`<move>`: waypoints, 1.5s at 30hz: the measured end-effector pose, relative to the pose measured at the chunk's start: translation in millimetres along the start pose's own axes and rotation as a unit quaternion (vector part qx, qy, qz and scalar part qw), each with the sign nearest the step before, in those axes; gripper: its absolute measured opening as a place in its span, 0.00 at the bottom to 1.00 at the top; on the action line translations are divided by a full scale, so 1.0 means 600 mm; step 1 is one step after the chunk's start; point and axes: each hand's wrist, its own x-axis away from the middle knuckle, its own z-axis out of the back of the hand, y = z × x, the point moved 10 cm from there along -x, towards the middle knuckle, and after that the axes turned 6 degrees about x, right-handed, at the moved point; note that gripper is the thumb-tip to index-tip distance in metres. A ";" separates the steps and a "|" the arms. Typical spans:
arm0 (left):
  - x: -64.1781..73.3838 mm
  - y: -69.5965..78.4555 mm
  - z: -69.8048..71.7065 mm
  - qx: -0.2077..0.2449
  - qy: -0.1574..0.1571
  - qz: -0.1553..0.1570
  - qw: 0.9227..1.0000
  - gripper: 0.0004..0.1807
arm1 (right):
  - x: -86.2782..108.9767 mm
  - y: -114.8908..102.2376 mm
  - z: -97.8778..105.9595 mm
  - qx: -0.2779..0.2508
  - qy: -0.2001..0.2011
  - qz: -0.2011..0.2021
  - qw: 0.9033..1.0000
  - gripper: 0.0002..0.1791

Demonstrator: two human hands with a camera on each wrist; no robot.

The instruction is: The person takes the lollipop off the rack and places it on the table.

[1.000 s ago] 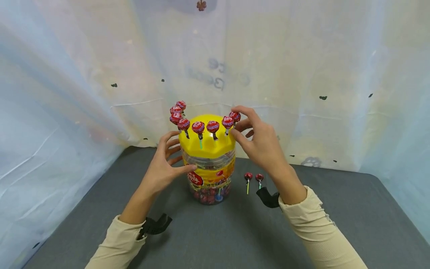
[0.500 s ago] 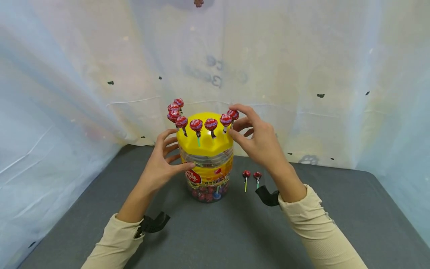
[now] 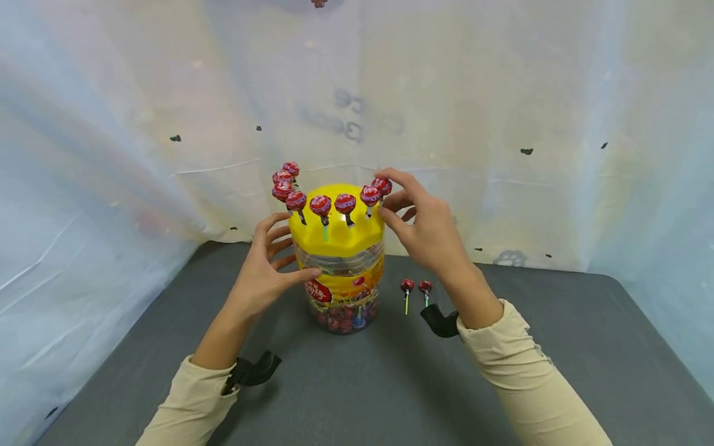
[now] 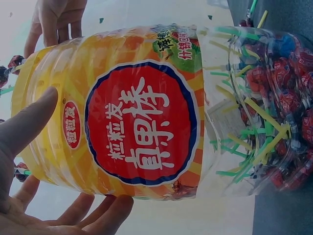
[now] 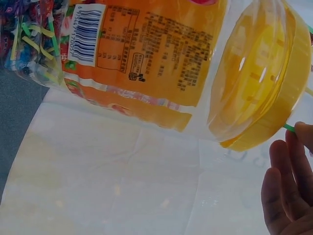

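A clear candy jar (image 3: 343, 288) with a yellow lid (image 3: 337, 238) stands upright on the table. Several red-wrapped lollipops (image 3: 320, 205) stick up around the lid's edge. My left hand (image 3: 262, 266) holds the jar's left side, thumb across the front and fingers around the back; the left wrist view shows its thumb (image 4: 36, 115) by the label. At the lid's right edge my right hand (image 3: 432, 232) pinches a lollipop (image 3: 382, 185), whose head is partly covered by the fingers. In the right wrist view, its green stick (image 5: 289, 128) meets the lid's rim.
Two loose lollipops, one with a yellow stick (image 3: 406, 302) and one with a green stick (image 3: 426, 298), lie on the grey table (image 3: 357, 396) right of the jar. A pale curtain (image 3: 446, 111) hangs behind the table and along its sides.
The head view has shifted slightly, so everything sits a little further left in it. Both hands keep their places on the jar and the lollipop.
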 end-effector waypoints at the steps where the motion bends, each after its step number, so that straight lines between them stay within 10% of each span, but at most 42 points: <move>1: -0.001 0.001 -0.001 -0.001 -0.001 0.000 1.000 0.53 | 0.000 0.001 0.002 0.000 0.002 -0.001 1.000 0.29; 24: -0.009 0.008 -0.019 0.007 -0.020 -0.010 1.000 0.53 | 0.012 -0.001 0.049 0.014 0.075 0.010 0.997 0.30; 45: -0.013 0.012 -0.011 0.007 -0.023 0.008 1.000 0.53 | 0.135 0.095 0.046 0.035 0.024 -0.103 0.994 0.33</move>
